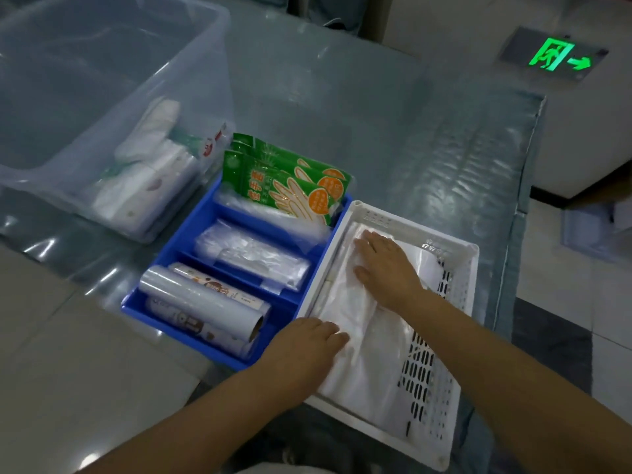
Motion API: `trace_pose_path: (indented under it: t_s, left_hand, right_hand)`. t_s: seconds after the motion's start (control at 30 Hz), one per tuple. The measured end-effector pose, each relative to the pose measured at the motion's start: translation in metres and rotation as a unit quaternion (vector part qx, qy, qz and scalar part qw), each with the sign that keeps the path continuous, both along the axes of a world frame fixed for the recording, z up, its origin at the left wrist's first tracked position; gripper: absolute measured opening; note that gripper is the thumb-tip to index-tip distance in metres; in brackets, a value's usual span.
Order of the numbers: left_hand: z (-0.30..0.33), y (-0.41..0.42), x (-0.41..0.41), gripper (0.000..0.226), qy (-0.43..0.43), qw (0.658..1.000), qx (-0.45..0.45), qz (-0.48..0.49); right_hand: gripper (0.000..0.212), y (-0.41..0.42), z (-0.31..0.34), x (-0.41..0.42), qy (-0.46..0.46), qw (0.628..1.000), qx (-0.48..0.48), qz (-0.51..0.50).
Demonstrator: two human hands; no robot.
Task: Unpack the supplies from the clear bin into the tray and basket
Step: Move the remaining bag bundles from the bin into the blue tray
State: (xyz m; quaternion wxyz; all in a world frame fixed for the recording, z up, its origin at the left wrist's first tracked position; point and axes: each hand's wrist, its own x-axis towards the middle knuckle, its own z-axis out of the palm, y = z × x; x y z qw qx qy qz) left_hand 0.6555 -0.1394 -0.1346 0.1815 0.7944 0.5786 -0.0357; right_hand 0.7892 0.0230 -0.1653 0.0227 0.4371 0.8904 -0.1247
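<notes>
**Bags flattened in basket; slip and leftover-stock risk**

Both hands press a stack of white plastic bags (359,336) flat inside the white basket (441,398). Left hand (304,350) lies at the near edge, fingers straight and together; right hand (386,265) lies further in, fingers spread, nothing pinched. Blue tray (205,217), just beside the basket, holds glove packs (290,186), a clear sleeve (253,254) and rolls (201,302). Clear bin (102,97) on the desk (427,138) still holds white packs (150,172).

Risks: slick bags may spring up or slide once pressure lifts; tilted glove packs could topple; basket overhangs the desk edge and may tip.
</notes>
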Motion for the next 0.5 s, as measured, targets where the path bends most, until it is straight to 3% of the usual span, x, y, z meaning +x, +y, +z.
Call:
trace_pose_path:
  t_s: [0.1, 0.23, 0.4, 0.5]
  left_hand:
    - [0.019, -0.003, -0.018, 0.039, 0.014, 0.999, 0.024, 0.017]
    - [0.059, -0.008, -0.070, 0.026, 0.003, 0.991, 0.130, 0.023]
    - [0.096, -0.024, -0.180, 0.007, -0.024, 0.957, 0.285, 0.037]
    - [0.117, -0.045, -0.256, 0.015, -0.015, 0.937, 0.343, 0.067]
  right_hand:
    - [0.038, -0.011, 0.027, -0.010, 0.036, 0.998, 0.032, -0.027]
    - [0.028, -0.033, 0.071, -0.049, 0.081, 0.993, 0.076, -0.025]
    - [0.022, -0.067, 0.123, -0.146, 0.149, 0.978, 0.140, 0.028]
    - [0.022, -0.090, 0.144, -0.218, 0.206, 0.958, 0.195, 0.044]
